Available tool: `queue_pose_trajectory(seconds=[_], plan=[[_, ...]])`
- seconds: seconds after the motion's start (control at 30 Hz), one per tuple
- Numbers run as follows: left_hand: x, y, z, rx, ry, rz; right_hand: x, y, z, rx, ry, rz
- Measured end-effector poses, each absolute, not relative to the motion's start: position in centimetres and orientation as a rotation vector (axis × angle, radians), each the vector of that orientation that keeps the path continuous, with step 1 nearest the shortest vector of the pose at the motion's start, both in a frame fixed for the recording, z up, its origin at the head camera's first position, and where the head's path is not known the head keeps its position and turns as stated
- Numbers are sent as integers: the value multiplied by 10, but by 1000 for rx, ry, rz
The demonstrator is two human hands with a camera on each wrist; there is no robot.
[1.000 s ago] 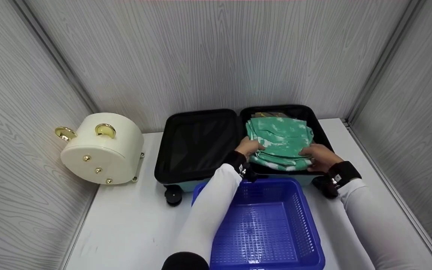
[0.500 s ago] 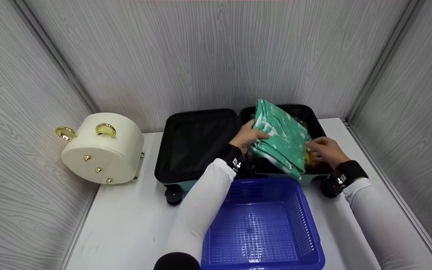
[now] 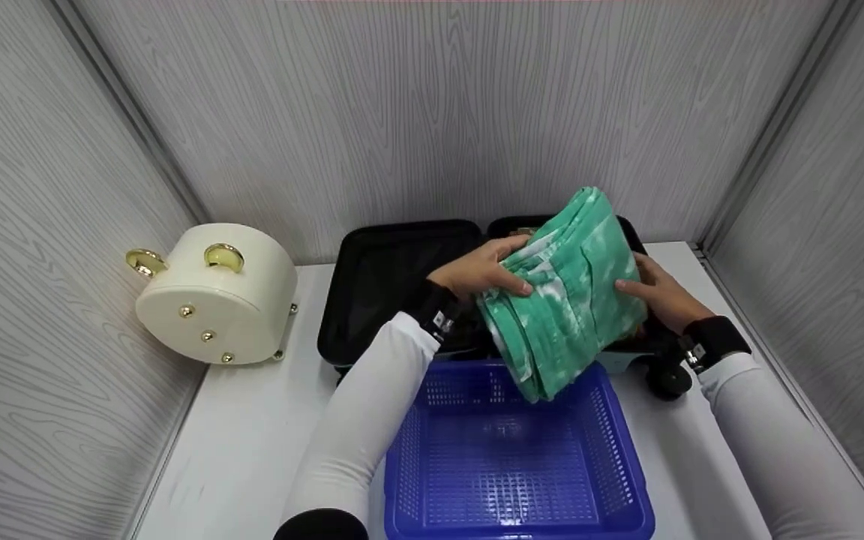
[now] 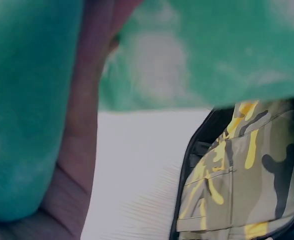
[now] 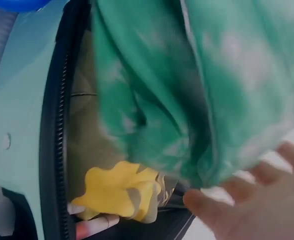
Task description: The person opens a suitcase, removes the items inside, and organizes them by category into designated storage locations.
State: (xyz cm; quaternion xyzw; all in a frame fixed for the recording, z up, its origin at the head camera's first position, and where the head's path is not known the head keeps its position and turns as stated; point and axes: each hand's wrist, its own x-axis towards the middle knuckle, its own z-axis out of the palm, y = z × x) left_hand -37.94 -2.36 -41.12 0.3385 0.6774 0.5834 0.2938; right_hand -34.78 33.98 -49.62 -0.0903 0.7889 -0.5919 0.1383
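Note:
A folded green-and-white tie-dye garment hangs tilted above the near edge of the suitcase, its lower corner overlapping the blue basket in the head view. My left hand grips its left side, thumb across the front. At its right edge is my right hand, thumb on the front face and fingers behind. Beneath it the open suitcase has a black interior and a mint shell. A camouflage garment with yellow patches lies in the right half, partly hidden in the head view.
A cream rounded case with gold handles and studs stands at the left on the white table. Grey wood-patterned panels enclose the back and sides. Black wheels project from the suitcase's near side.
The green garment has been lifted out of the suitcase's right half, tilted, and brought toward the basket. My right hand let go of it, then took its right edge again.

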Motion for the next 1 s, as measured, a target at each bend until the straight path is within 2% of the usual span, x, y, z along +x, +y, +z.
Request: queue_pose_trajectory(seconds=[0.27,0.63,1.0], plan=[[-373,-53,-402,1070,1716,1358,-340,328,-489,-610,1832,-1765],[-363,-103,-411,999,1730,1294,-291,288,-460,-474,1894,-1559],[-356,-111,-448,784,1726,971,-252,267,-489,-496,1723,-1437]])
